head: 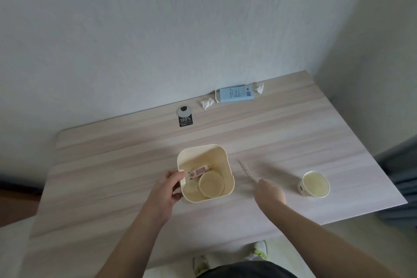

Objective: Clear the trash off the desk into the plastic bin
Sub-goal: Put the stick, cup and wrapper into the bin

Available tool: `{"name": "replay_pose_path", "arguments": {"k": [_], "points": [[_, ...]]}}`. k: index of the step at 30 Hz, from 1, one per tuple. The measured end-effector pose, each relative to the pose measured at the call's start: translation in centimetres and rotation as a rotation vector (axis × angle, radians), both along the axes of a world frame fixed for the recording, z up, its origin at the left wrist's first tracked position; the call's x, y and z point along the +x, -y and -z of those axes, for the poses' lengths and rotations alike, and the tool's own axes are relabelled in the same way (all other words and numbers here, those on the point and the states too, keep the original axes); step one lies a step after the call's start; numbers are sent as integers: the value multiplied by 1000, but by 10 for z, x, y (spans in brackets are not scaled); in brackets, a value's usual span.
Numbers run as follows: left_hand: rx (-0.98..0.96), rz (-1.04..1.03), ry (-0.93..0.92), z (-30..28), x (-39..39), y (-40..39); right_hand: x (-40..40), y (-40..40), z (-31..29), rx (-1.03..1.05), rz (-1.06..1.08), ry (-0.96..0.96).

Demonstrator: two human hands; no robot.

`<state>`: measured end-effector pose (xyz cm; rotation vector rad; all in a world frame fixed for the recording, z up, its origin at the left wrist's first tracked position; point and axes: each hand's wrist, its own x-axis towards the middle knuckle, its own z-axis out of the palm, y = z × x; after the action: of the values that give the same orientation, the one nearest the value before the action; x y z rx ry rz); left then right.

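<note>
Left hand (pixel 168 189) clamps the plastic bin (pixel 228 166) by its rim on the desk (pixel 112 176); right hand (pixel 269 194) pinches what looks like blurred chopsticks (pixel 246 170) just beside it. Swung carelessly, their long tips could strike the wall and flick out

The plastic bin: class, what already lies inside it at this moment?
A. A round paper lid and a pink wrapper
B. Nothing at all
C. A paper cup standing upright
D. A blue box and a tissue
A: inside the plastic bin lie a round paper lid and a pink wrapper, while the left hand grips its rim.
</note>
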<state>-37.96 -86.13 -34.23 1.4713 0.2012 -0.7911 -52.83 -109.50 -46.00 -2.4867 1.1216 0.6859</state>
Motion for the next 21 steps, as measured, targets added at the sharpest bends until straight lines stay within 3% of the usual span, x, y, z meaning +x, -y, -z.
{"name": "replay_pose_path", "arguments": {"k": [4,13,17,21], "points": [[-3,-14,25,-6,-2,14,3,18,-20,64,15,48],[36,-78,-5,-7,-7,37,4,77,-143,181,75,702],[44,-75,8,-9,-14,43,-3,79,-190,120,-145,679],[57,-32,34,-12,-21,50,0,52,-197,74,-372,593]]}}
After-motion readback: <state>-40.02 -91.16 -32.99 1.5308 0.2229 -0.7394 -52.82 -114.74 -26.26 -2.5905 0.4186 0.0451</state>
